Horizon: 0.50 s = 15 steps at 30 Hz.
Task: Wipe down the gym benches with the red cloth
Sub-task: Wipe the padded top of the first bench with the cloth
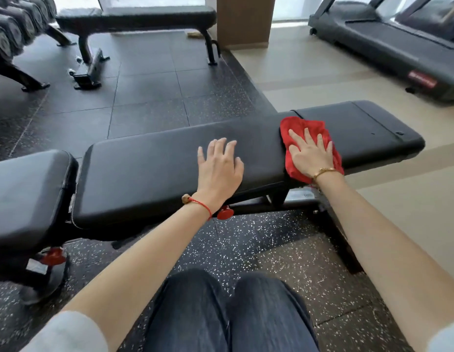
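Note:
A long black padded gym bench (149, 168) runs across the view in front of my knees, with a separate seat pad (25, 196) at its left end. The red cloth (297, 128) lies spread on the bench pad, right of the middle. My right hand (311, 153) lies flat on the cloth with straight fingers and presses it onto the pad. My left hand (219, 168) rests palm down on the bare pad to the left of the cloth, fingers relaxed and holding nothing.
A second black flat bench (134, 17) stands at the back. A dumbbell rack (10, 39) fills the far left and a treadmill (388, 44) the far right. A brown pillar (243, 21) rises at the back. Red adjustment knobs (224, 213) sit under the near bench.

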Available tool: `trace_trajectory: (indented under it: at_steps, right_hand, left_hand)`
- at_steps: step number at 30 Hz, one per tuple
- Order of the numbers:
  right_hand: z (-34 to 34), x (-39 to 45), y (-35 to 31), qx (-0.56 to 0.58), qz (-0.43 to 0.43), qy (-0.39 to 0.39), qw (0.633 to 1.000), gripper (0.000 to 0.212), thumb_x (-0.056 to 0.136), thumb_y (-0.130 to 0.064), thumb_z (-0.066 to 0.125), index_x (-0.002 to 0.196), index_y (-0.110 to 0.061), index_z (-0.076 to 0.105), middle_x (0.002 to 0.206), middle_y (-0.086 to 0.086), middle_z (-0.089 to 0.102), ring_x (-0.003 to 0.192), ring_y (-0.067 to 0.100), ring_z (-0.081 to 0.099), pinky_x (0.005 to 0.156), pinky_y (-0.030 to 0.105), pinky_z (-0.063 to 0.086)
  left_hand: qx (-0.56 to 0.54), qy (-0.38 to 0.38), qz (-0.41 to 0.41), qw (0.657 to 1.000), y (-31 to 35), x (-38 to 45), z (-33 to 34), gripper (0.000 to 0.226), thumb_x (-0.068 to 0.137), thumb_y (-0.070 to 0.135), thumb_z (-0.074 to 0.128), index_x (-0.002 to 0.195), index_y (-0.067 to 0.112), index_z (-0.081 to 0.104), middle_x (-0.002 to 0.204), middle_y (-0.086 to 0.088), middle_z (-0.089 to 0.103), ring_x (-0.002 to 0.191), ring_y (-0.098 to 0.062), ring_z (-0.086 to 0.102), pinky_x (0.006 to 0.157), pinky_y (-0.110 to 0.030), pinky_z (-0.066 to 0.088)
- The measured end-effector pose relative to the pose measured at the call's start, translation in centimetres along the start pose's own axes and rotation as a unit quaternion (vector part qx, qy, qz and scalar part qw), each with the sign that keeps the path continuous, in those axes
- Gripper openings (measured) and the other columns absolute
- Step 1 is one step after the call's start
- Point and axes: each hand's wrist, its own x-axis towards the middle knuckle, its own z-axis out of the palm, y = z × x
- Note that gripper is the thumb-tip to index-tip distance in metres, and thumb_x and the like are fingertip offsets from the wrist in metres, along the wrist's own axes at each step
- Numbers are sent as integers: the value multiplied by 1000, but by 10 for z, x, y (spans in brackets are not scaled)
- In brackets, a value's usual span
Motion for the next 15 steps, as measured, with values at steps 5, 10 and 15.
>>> trace_trajectory:
  at_steps: [5,10,15]
  right_hand:
    - [0,24,-23,-9,-8,-24,1000,55,98,-41,21,151,-48,7,164,-1,-1,149,35,0,119,52,-6]
    - [2,30,-16,-13,-28,-21,999,55,97,-49,23,149,-52,7,164,-4,1,150,32,2,119,51,-2]
    - [4,31,-12,-16,-49,0,999,54,96,-52,26,148,-53,10,163,-4,5,150,31,4,120,50,0]
  left_hand:
    - [0,-33,19,999,27,23,20,53,100,32,38,150,16,33,158,-8,31,148,-25,20,121,-57,11]
    - [-8,-62,20,998,43,34,29,55,101,33,36,152,14,29,159,-12,26,149,-31,16,120,-61,8]
    - [10,-90,10,996,56,34,39,58,102,37,31,154,12,24,161,-15,21,150,-35,12,119,-64,3]
